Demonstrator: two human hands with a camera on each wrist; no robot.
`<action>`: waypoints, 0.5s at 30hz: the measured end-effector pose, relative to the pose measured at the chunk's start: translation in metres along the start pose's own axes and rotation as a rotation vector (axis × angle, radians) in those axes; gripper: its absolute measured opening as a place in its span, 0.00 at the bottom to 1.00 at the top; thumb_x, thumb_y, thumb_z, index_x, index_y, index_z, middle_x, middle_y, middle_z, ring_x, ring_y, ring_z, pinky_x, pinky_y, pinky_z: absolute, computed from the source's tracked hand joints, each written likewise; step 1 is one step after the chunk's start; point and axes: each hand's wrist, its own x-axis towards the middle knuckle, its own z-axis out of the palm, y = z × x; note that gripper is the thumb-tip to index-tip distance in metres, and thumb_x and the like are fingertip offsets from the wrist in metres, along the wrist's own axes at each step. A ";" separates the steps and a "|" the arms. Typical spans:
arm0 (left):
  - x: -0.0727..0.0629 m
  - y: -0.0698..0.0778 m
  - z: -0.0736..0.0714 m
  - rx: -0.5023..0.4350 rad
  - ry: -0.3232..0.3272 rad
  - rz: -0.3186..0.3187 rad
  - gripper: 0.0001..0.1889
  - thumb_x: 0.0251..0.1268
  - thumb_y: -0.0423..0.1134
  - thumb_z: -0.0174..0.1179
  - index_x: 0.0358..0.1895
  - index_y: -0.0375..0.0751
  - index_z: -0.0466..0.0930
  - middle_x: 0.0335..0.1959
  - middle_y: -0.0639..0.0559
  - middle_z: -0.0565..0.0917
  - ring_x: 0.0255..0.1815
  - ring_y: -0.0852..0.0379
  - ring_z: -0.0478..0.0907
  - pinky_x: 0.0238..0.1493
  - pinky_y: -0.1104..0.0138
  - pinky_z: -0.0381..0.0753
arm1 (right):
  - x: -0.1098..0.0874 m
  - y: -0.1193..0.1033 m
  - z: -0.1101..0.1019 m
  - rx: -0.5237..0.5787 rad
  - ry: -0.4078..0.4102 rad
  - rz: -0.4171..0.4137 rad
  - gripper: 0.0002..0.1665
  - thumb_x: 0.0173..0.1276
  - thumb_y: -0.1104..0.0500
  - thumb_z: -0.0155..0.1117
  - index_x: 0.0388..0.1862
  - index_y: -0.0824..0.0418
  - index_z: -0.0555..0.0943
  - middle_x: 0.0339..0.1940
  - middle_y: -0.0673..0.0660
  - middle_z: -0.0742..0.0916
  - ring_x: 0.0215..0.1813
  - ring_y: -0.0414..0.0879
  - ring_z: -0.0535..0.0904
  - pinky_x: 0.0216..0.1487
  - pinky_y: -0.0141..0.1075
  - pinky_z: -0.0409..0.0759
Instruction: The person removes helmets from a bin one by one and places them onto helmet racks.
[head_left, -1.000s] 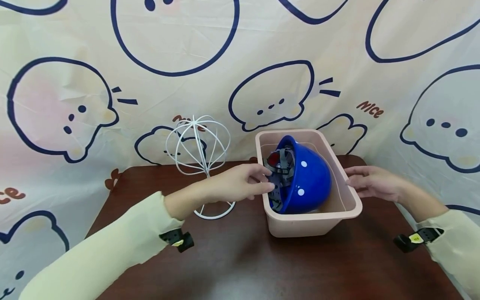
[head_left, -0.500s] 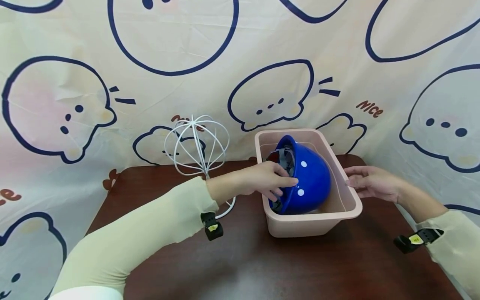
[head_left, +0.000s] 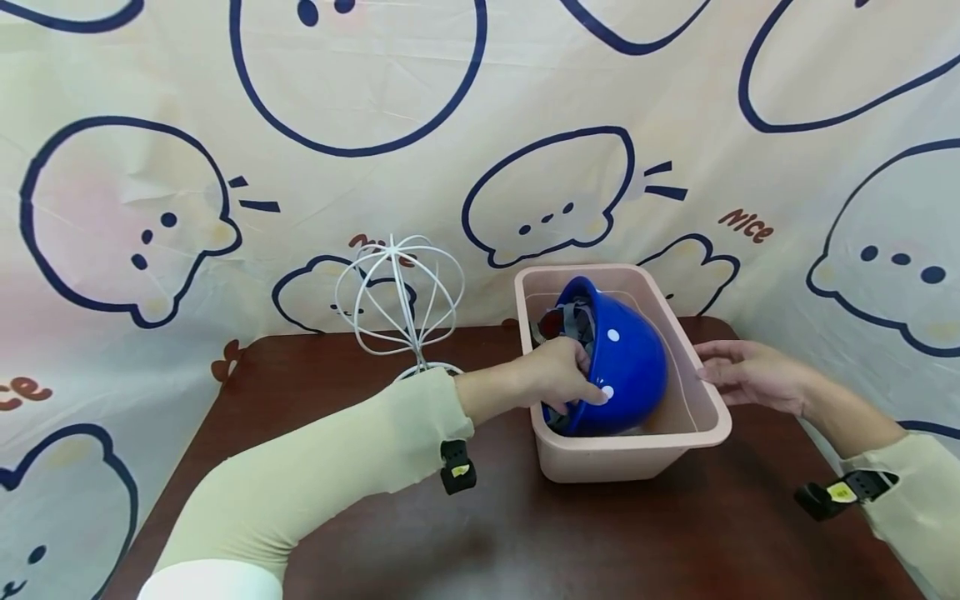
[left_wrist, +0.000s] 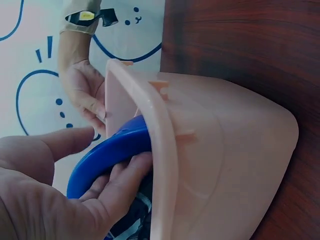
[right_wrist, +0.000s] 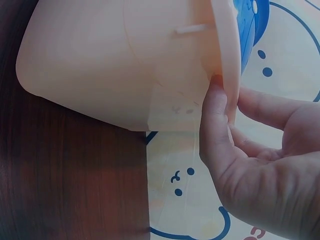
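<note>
A blue safety helmet (head_left: 636, 367) with white dots lies on its side in a pale pink plastic bin (head_left: 600, 465), its opening to the left. Grey straps show inside it. My left hand (head_left: 557, 375) grips the helmet's rim, thumb outside and fingers inside. The left wrist view shows those fingers (left_wrist: 122, 182) under the blue rim (left_wrist: 112, 152). At the bin's right side, my right hand (head_left: 761, 379) holds the lip. From the right wrist, one finger (right_wrist: 216, 107) presses beneath the bin's edge (right_wrist: 227, 45), with other digits on its far side.
A white wire stand (head_left: 392, 250) with a round cage top stands left of the bin, its base partly hidden by my left sleeve. Both rest on a dark brown table (head_left: 525, 542). A cartoon-printed cloth (head_left: 375, 192) hangs close behind and at the sides.
My left hand has moved right from the bin's left edge and now grips the helmet's rim. The right hand stays at the bin's lip. Helmet and bin look unmoved.
</note>
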 end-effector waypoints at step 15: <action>0.003 -0.003 0.006 0.077 0.104 0.077 0.13 0.64 0.31 0.70 0.46 0.34 0.76 0.40 0.41 0.84 0.34 0.48 0.88 0.37 0.58 0.90 | -0.001 -0.001 0.001 -0.003 0.011 0.012 0.39 0.80 0.62 0.55 0.78 0.75 0.49 0.53 0.55 0.85 0.51 0.48 0.84 0.54 0.49 0.86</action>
